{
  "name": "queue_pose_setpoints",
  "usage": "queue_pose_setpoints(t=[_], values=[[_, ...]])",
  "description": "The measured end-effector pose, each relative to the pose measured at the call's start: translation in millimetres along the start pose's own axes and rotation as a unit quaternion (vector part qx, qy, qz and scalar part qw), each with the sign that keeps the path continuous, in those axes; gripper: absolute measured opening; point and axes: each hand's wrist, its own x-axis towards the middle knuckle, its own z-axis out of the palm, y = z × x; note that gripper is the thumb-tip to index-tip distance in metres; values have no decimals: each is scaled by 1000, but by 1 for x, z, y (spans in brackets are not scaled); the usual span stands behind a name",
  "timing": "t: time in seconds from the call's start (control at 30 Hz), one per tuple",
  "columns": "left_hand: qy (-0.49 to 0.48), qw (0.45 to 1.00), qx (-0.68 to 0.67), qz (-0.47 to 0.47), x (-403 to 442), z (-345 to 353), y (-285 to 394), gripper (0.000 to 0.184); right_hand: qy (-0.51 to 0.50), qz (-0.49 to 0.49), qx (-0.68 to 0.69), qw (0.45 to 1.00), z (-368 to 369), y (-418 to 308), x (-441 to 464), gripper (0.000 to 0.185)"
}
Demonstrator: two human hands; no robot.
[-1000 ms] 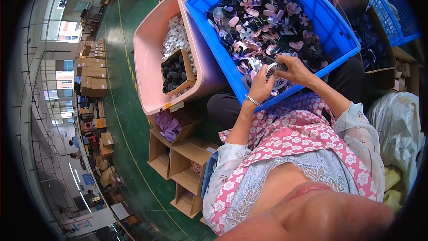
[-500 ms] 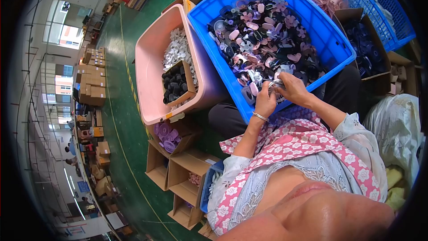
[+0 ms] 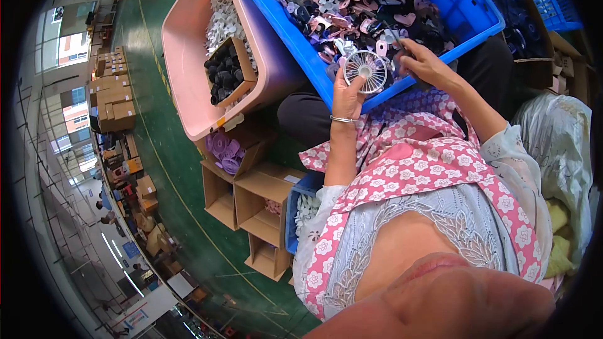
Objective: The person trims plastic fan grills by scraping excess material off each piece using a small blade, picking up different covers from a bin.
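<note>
My left hand point(image 3: 347, 95), with a bangle on its wrist, grips a round white fan grille point(image 3: 375, 74) with radial spokes, its thumb near the hub. The grille faces up over the near edge of the blue crate point(image 3: 468, 9). Just to the right, my right hand point(image 3: 430, 66) is closed with its fingers bent, apart from the grille. A thin greyish item at its fingertips is blurred, and I cannot make out what it is. Under both hands the crate holds a heap of small fan parts point(image 3: 352, 6) in pink, black, white and purple.
Left of the crate stands a pink tub point(image 3: 179, 69) with white pieces and a carton of black parts point(image 3: 223, 75). Cardboard boxes point(image 3: 257, 207) and purple fan grilles point(image 3: 225, 150) lie below it. A white plastic sack point(image 3: 556, 132) is at the right.
My hands were together over the near side of the crate; now they are apart, and the grille shows flat in my left hand. The view has tilted, shifting the crate and tub upward.
</note>
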Motion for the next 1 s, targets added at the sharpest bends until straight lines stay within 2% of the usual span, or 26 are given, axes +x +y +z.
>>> queue_pose_setpoints(t=[0.03,0.07,0.17,0.27,0.3,0.37,0.4,0.43,0.5,0.6,0.7,0.83,0.93,1.0], values=[[5,1000,-8,5,-4,0,1,37,-28,22,11,999,3,-8,-12,44],[-1,1000,-15,-6,-2,-9,-3,41,6,30,46,998,14,-9,-20,44],[-6,999,-5,-54,-14,-5,0,47,8,-21,1,1000,26,-17,-43,42],[-3,997,54,-46,-17,6,-6,43,2,-47,-55,997,31,-25,-56,46],[-8,995,85,-52,-16,6,-10,41,-37,-4,-48,998,29,-31,-58,43],[-5,990,135,-50,-17,6,-16,34,-55,-99,-63,992,30,-13,-58,37],[2,988,147,-48,-16,5,-19,33,-27,-109,-64,992,32,-14,-61,35],[10,986,159,-47,-16,4,-21,31,-31,-109,-64,991,33,-14,-63,35],[11,986,162,-45,-17,2,-21,28,-24,-48,3,999,35,-14,-65,34],[12,984,173,-47,-17,3,-20,26,-76,-13,-23,997,31,-15,-64,35],[10,978,203,-42,-16,3,-20,25,-56,-47,-42,996,34,-13,-61,35],[3,977,210,-39,-15,2,-19,25,-71,-36,-26,996,31,-12,-59,35],[1,979,198,-41,-17,2,-19,25,-80,-22,-55,995,29,-15,-61,37],[0,981,189,-40,-17,3,-19,25,-47,-113,-202,972,28,-15,-64,39]])
